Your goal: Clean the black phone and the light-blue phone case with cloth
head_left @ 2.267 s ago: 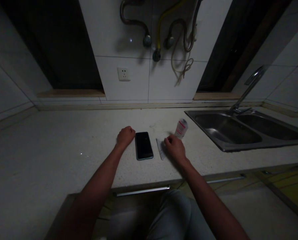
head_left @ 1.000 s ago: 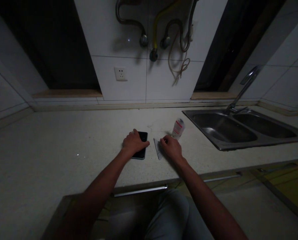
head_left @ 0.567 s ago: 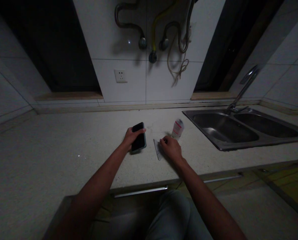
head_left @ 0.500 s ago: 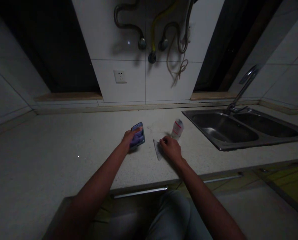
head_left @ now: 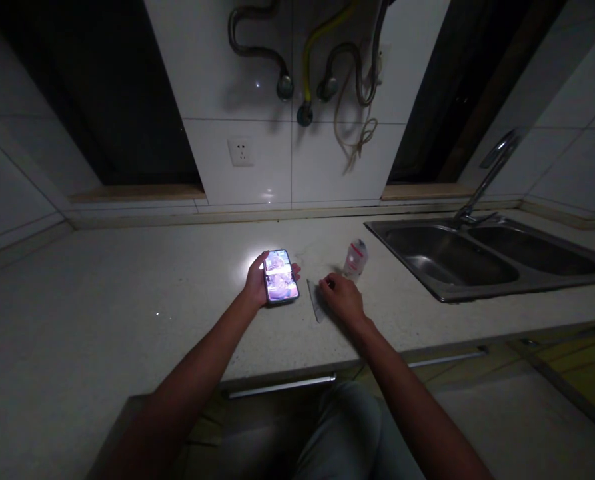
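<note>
My left hand (head_left: 255, 280) is wrapped round a phone (head_left: 280, 276) and holds it just above the pale counter (head_left: 127, 287). Its lit screen faces up. My right hand (head_left: 344, 300) rests on the counter to the right of the phone, fingers curled on the edge of a small flat white packet (head_left: 316, 301). A small white bottle with a red label (head_left: 355, 257) stands just beyond that hand.
A steel double sink (head_left: 482, 257) with a tap (head_left: 487, 177) fills the counter's right end. A wall socket (head_left: 240, 151) and several hoses (head_left: 327, 60) hang on the tiled wall behind. My knees and a drawer handle (head_left: 282, 385) are below the counter edge. The room is dim.
My left hand moved from beside the phone onto it, picked it up, and the dark screen lit. My right hand stayed on the packet.
</note>
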A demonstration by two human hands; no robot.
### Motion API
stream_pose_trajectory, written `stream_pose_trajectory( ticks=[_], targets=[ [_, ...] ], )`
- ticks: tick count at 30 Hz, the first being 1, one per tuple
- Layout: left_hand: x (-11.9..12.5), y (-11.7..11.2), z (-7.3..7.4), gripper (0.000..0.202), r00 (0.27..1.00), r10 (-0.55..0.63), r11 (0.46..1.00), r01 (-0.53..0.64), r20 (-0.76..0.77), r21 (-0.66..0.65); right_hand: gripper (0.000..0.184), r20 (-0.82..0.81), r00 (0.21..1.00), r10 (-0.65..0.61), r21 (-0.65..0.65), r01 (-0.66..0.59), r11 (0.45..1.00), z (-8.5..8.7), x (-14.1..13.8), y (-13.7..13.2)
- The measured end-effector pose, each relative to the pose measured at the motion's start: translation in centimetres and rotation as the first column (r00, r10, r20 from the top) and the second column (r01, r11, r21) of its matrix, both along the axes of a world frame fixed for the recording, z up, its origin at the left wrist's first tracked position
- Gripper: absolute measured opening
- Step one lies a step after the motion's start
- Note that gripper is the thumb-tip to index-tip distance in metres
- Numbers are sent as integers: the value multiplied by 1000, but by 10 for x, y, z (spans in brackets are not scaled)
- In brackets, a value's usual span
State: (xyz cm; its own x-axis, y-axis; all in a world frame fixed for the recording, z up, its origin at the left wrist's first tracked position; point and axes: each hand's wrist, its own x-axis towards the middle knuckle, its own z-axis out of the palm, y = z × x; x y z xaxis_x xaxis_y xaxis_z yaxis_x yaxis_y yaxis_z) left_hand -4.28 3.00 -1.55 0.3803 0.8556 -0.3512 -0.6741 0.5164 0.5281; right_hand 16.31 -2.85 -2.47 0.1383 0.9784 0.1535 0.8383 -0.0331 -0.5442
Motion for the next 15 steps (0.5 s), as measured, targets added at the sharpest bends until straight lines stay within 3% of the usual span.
stream_pose_trajectory(
  ticks=[8, 15],
  targets=[
    [3, 0, 2, 56, 997, 73, 997, -72, 19, -26, 28, 3, 1000, 3, 9, -3, 1000, -1, -1, 0],
    [3, -4, 10, 62, 998, 21, 1000, -22, -54, -18, 27, -1, 1000, 19, 28, -19, 999, -3, 0, 1]
  ],
)
